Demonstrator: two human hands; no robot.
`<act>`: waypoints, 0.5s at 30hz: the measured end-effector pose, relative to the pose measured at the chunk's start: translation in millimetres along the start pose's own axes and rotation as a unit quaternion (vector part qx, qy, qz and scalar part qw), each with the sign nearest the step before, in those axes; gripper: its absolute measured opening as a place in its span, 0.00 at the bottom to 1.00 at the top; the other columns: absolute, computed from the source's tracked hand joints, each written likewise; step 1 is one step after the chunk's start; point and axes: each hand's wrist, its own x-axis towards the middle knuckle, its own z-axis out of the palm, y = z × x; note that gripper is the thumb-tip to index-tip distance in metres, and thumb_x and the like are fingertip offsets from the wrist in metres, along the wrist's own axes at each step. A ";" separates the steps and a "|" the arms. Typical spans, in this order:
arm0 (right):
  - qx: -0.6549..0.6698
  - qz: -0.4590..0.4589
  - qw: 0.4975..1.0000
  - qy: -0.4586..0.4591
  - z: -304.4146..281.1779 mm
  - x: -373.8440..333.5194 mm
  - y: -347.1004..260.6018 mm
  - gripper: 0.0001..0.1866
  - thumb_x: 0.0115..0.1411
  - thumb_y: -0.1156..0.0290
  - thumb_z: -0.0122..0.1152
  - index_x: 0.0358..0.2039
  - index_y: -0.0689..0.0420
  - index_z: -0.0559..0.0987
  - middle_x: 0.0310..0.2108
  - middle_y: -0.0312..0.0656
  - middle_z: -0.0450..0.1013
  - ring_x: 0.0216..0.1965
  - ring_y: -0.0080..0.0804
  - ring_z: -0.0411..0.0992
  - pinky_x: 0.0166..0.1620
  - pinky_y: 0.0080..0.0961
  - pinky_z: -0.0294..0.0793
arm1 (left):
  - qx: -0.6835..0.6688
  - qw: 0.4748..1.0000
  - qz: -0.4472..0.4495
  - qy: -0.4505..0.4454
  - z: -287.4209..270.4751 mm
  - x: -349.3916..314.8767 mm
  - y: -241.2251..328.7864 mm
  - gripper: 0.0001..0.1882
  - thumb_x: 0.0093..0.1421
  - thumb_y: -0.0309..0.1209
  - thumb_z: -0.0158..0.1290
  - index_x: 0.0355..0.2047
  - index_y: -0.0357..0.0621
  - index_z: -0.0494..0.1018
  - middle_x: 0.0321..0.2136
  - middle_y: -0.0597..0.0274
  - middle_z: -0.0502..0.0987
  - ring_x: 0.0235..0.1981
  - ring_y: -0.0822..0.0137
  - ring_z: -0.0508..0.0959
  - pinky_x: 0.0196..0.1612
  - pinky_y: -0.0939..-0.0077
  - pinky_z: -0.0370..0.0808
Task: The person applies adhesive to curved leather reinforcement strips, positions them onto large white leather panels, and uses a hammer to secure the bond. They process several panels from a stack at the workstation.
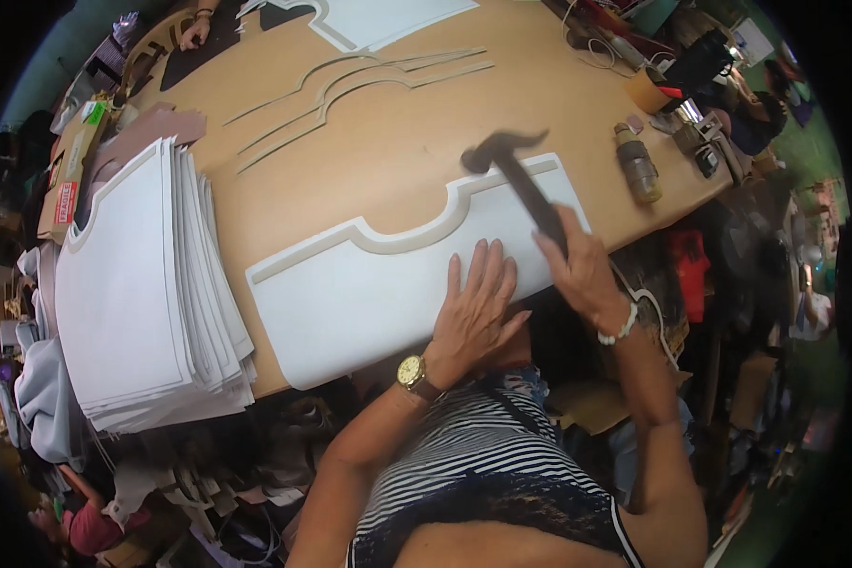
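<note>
A claw hammer (532, 194) is gripped by its handle in my right hand (585, 270), its head raised over the right end of a white panel (350, 312). The panel lies at the table's near edge. Along its far edge, which has a curved notch in the middle, runs a narrow beige strip (393, 242). My left hand (475, 308) rests flat on the panel, right of its middle, with the fingers stretched out. A watch is on my left wrist and a pale bracelet on my right.
A tall stack of white panels (137, 293) stands at the table's left. Several thin curved strips (327, 99) lie beyond the panel. A taped bottle (638, 163) is at the right, near an orange tape roll (648, 92). Another person's hand (195, 34) shows far left.
</note>
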 end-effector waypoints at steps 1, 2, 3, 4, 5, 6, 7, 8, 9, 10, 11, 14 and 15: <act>-0.024 -0.029 0.998 -0.040 2.7 -7.9 7.9 0.20 0.59 0.65 0.55 0.48 0.61 0.68 0.28 0.60 0.73 0.32 0.60 0.72 0.34 0.44 0.71 | -0.011 1.000 -0.003 0.006 -0.2 -0.2 1.7 0.36 0.55 0.51 0.51 0.56 0.36 0.62 0.57 0.44 0.60 0.61 0.49 0.58 0.59 0.47 0.56; -0.042 -0.061 0.994 -0.081 5.6 -9.3 4.9 0.20 0.59 0.65 0.56 0.48 0.62 0.68 0.29 0.60 0.73 0.33 0.59 0.72 0.34 0.43 0.72 | -0.030 0.999 -0.011 0.002 -1.7 -1.4 0.4 0.36 0.55 0.51 0.52 0.56 0.36 0.62 0.56 0.44 0.61 0.59 0.49 0.59 0.58 0.47 0.57; -0.062 -0.019 0.992 -0.112 0.8 -6.3 1.8 0.20 0.59 0.66 0.56 0.48 0.62 0.68 0.30 0.59 0.73 0.33 0.59 0.72 0.34 0.42 0.72 | -0.049 0.999 -0.019 -0.002 -3.8 -1.9 -1.2 0.37 0.54 0.50 0.53 0.56 0.35 0.62 0.55 0.43 0.62 0.58 0.49 0.61 0.58 0.48 0.58; -0.083 0.022 0.986 -0.142 -4.7 -1.6 -4.6 0.20 0.58 0.66 0.56 0.48 0.62 0.68 0.31 0.59 0.73 0.33 0.58 0.73 0.34 0.42 0.72 | -0.068 0.997 -0.029 -0.006 -6.9 -3.5 -2.0 0.38 0.53 0.50 0.54 0.55 0.35 0.62 0.54 0.43 0.63 0.57 0.49 0.62 0.57 0.49 0.59; -0.062 -0.019 0.993 -0.096 -2.2 -4.6 -4.2 0.20 0.58 0.66 0.57 0.48 0.61 0.68 0.30 0.57 0.73 0.32 0.57 0.73 0.33 0.42 0.72 | -0.068 0.997 -0.026 0.011 -13.6 -4.5 -0.9 0.37 0.53 0.50 0.54 0.54 0.34 0.63 0.53 0.42 0.64 0.56 0.49 0.63 0.56 0.50 0.60; -0.038 -0.038 0.995 -0.087 1.7 -12.9 -3.3 0.20 0.58 0.66 0.57 0.48 0.61 0.68 0.29 0.57 0.73 0.31 0.57 0.73 0.32 0.42 0.72 | -0.066 0.997 -0.023 0.032 -23.2 -6.2 1.7 0.36 0.53 0.50 0.53 0.52 0.32 0.64 0.52 0.42 0.64 0.55 0.49 0.64 0.55 0.50 0.61; -0.014 -0.057 0.995 -0.078 7.8 -24.4 -2.2 0.20 0.58 0.66 0.57 0.48 0.61 0.68 0.29 0.56 0.73 0.31 0.57 0.73 0.32 0.42 0.71 | -0.064 0.996 -0.019 0.052 -29.7 -9.6 2.4 0.36 0.53 0.50 0.53 0.51 0.31 0.65 0.51 0.42 0.65 0.54 0.49 0.65 0.54 0.50 0.62; 0.011 -0.075 0.994 -0.074 13.1 -31.3 -2.4 0.19 0.58 0.66 0.57 0.48 0.60 0.68 0.28 0.56 0.73 0.30 0.56 0.73 0.31 0.43 0.71 | -0.054 0.997 -0.029 0.051 -32.9 -15.9 0.7 0.35 0.52 0.51 0.54 0.50 0.32 0.66 0.50 0.42 0.66 0.53 0.48 0.66 0.54 0.51 0.62; -0.017 -0.065 0.992 -0.105 16.6 -32.8 -3.0 0.18 0.58 0.66 0.56 0.47 0.61 0.69 0.27 0.56 0.73 0.30 0.57 0.72 0.31 0.43 0.71 | -0.044 0.997 -0.038 0.050 -36.3 -22.7 -1.7 0.35 0.51 0.51 0.56 0.48 0.33 0.68 0.49 0.42 0.67 0.52 0.48 0.67 0.54 0.51 0.63; -0.017 -0.052 0.992 -0.115 13.2 -31.4 -4.1 0.18 0.58 0.67 0.56 0.47 0.61 0.69 0.26 0.56 0.73 0.30 0.57 0.72 0.31 0.43 0.71 | -0.034 0.997 -0.047 0.049 -39.5 -28.9 -3.3 0.34 0.49 0.51 0.57 0.47 0.34 0.69 0.49 0.42 0.68 0.51 0.48 0.68 0.53 0.51 0.63; -0.016 -0.044 0.991 -0.122 6.9 -22.0 -10.8 0.18 0.58 0.68 0.56 0.47 0.61 0.69 0.26 0.56 0.73 0.30 0.57 0.72 0.31 0.43 0.71 | -0.034 0.997 -0.057 0.040 -44.9 -31.9 -7.0 0.30 0.50 0.49 0.57 0.44 0.35 0.72 0.49 0.44 0.69 0.50 0.48 0.68 0.52 0.51 0.64; -0.005 -0.035 0.994 -0.107 16.6 -28.1 -17.2 0.18 0.59 0.67 0.55 0.47 0.59 0.68 0.25 0.56 0.73 0.28 0.57 0.72 0.30 0.44 0.70 | -0.019 0.998 -0.038 0.039 -41.5 -46.0 -17.3 0.29 0.51 0.48 0.57 0.45 0.36 0.72 0.49 0.45 0.69 0.50 0.49 0.69 0.51 0.52 0.65; -0.030 -0.030 0.993 -0.107 20.0 -37.2 -10.8 0.18 0.59 0.66 0.55 0.47 0.59 0.68 0.25 0.56 0.73 0.28 0.57 0.72 0.29 0.45 0.70 | -0.017 0.998 -0.029 0.053 -35.6 -48.8 -20.1 0.29 0.51 0.48 0.57 0.45 0.37 0.72 0.48 0.47 0.70 0.50 0.50 0.70 0.50 0.54 0.65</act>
